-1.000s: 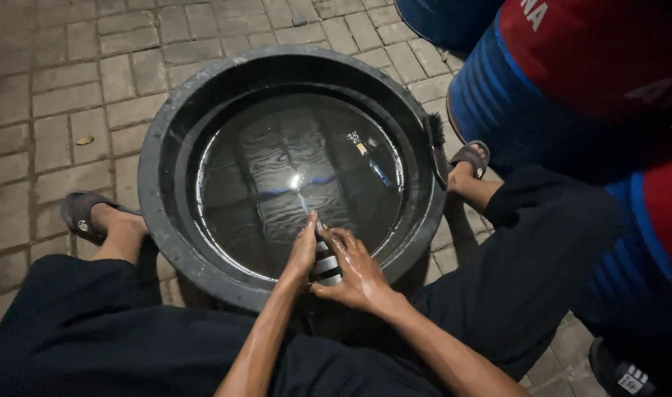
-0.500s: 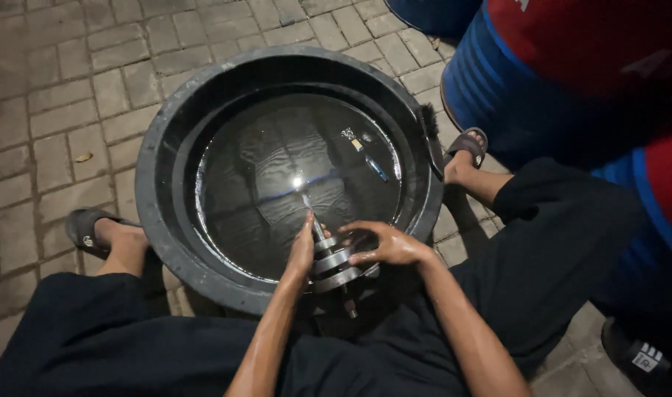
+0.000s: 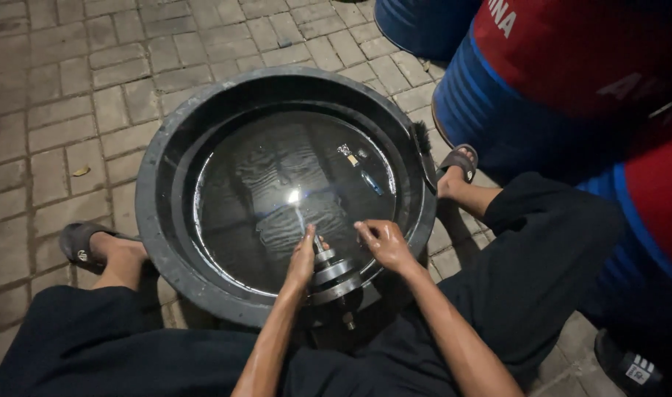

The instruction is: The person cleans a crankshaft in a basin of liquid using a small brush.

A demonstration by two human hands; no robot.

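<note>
Far left, at nine o'clock of the tub: a foot in a dark sandal (image 3: 82,248) planted on grey paving bricks (image 3: 56,110). Centre of view: a round black tub (image 3: 153,220) filled with dark liquid, a bright light reflected on the surface. At the tub's six o'clock rim: left hand (image 3: 303,259), fingers straight and pressed flat against the left side of a stacked metal part (image 3: 334,273) with ringed discs, tilted and partly over the rim. Just right of it: right hand (image 3: 383,244), fingers curled over the part's upper right edge, gripping it. Small loose bits (image 3: 354,160) under the surface near one o'clock. At three o'clock on the rim: a dark brush (image 3: 424,151) lying along the edge. Beyond, a second sandalled foot (image 3: 459,163). Far right, at two o'clock: blue and red drums (image 3: 541,81) standing close together.
</note>
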